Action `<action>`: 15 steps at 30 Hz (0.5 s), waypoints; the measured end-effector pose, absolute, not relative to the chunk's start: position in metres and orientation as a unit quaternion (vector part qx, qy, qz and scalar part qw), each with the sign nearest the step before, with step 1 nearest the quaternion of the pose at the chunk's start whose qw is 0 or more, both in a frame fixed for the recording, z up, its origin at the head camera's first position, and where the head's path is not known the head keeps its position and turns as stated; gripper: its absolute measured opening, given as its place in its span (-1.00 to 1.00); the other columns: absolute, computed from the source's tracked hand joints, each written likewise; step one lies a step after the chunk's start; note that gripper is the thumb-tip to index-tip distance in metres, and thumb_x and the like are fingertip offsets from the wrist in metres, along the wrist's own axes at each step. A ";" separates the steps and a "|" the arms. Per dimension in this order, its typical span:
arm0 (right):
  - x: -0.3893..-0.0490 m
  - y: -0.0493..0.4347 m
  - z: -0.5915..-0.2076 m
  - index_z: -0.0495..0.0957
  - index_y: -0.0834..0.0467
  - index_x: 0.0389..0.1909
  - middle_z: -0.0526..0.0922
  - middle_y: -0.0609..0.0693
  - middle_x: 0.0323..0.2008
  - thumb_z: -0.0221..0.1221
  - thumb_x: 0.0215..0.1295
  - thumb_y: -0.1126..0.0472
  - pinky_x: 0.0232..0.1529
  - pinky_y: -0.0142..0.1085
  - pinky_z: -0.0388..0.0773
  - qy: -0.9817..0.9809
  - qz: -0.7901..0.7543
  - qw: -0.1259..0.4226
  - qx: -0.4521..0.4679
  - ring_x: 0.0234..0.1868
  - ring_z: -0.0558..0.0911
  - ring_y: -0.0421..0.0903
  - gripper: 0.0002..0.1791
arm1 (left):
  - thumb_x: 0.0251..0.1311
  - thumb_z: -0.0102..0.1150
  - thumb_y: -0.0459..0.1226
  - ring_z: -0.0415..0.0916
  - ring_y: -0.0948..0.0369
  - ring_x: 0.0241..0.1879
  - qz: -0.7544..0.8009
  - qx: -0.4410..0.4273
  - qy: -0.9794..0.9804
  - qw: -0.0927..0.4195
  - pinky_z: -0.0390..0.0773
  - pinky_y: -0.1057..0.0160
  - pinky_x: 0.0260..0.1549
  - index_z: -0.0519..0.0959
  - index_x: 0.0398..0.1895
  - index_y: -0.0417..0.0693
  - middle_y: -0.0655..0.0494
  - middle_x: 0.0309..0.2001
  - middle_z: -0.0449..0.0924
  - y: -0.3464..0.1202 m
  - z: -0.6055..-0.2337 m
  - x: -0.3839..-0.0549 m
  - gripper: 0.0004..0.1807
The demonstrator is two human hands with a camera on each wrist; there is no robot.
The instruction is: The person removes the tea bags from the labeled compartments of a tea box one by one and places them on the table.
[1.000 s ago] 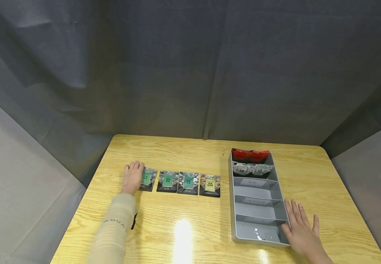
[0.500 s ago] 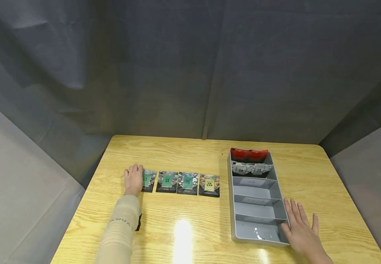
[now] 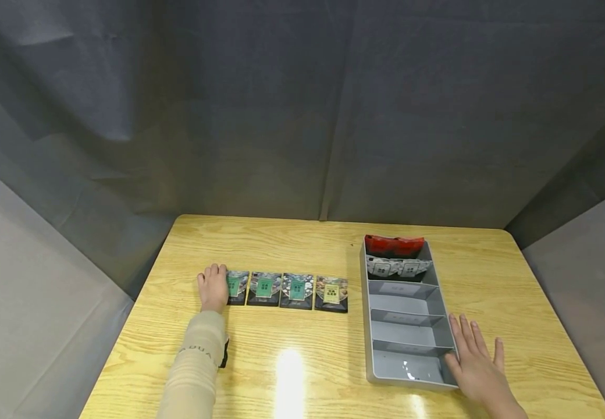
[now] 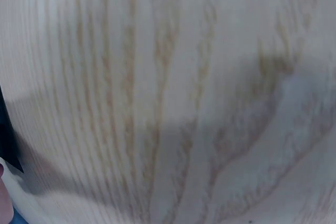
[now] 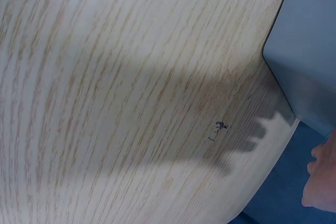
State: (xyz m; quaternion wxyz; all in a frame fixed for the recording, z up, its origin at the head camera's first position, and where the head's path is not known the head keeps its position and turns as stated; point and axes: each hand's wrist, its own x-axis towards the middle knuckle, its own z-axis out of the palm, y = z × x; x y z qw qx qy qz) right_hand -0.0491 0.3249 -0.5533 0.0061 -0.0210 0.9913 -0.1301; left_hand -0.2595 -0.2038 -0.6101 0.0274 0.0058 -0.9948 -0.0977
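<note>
In the head view, my left hand (image 3: 212, 288) rests at the left end of a row of flat sachets, its fingers over the left edge of a dark sachet with a green label (image 3: 237, 287). The thumb is hidden there, so a pinch cannot be made out. A dark corner (image 4: 8, 142) shows at the left edge of the left wrist view, beside a fingertip. My right hand (image 3: 477, 366) lies with straight, spread fingers against the right side of a grey divided tray (image 3: 369, 343), the thumb at its near right corner.
Beside that sachet lie a green-labelled sachet (image 3: 264, 288), a teal-labelled one (image 3: 296, 290) and a yellow-labelled one (image 3: 331, 294). Red sachets (image 3: 394, 245) stand in the tray's far compartment, white-and-black ones (image 3: 398, 267) in the second. A grey curtain (image 3: 260, 116) hangs behind the wooden table (image 3: 260, 238).
The left hand has moved slightly toward me, and its forearm has swung right. The leftmost sachet has turned from tilted to nearly straight in the row. The right hand has stayed put.
</note>
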 end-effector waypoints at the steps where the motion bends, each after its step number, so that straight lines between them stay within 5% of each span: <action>1: -0.049 0.325 -0.553 -0.43 0.01 0.42 -0.35 0.13 0.42 -0.21 0.38 0.04 0.13 0.09 -0.79 0.991 -0.130 0.006 -0.021 0.40 -0.34 0.14 -0.25 | 0.29 -0.22 -0.43 0.20 -0.05 0.01 -0.098 0.007 -0.995 0.029 0.10 -0.04 -0.01 0.34 0.11 -0.17 -0.12 -0.01 0.33 -0.204 -0.611 -0.260 -0.66; 15: -0.049 0.324 -0.551 -0.43 0.02 0.42 -0.23 0.22 0.41 -0.22 0.39 0.02 0.11 0.06 -0.82 0.992 -0.126 0.013 -0.018 0.39 -0.44 0.09 -0.25 | 0.30 -0.20 -0.43 0.22 -0.05 -0.01 -0.122 0.026 -0.992 0.030 0.11 -0.03 -0.02 0.33 0.16 -0.16 -0.12 0.02 0.33 -0.206 -0.609 -0.257 -0.63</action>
